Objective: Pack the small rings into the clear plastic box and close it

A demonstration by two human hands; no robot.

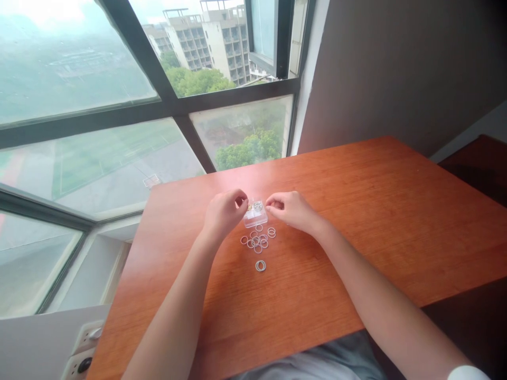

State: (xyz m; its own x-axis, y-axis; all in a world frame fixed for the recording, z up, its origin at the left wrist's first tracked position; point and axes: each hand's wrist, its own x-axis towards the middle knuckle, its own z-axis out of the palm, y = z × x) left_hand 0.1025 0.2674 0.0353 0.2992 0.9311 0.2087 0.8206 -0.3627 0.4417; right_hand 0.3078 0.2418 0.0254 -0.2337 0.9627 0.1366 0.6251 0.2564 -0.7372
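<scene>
A small clear plastic box (256, 219) stands on the wooden table (336, 253), with tiny gold and silver-coloured pieces inside. At its left side is my left hand (225, 212), thumb and fingers curled into a pinch; whatever they hold, if anything, is too small to make out. My right hand (292, 209) is at the box's right side, its thumb and forefinger also pinched together, and I cannot tell what is between them. Several thin pale rings (257, 241) lie loosely clustered in front of the box. Closer to me, overlapping rings (260, 266) lie apart from that cluster.
A large window with dark frames (176, 108) borders the table's far and left sides. A grey wall (380, 74) rises beyond the far right. Wall sockets (85, 343) are at the lower left, beside the table's left edge.
</scene>
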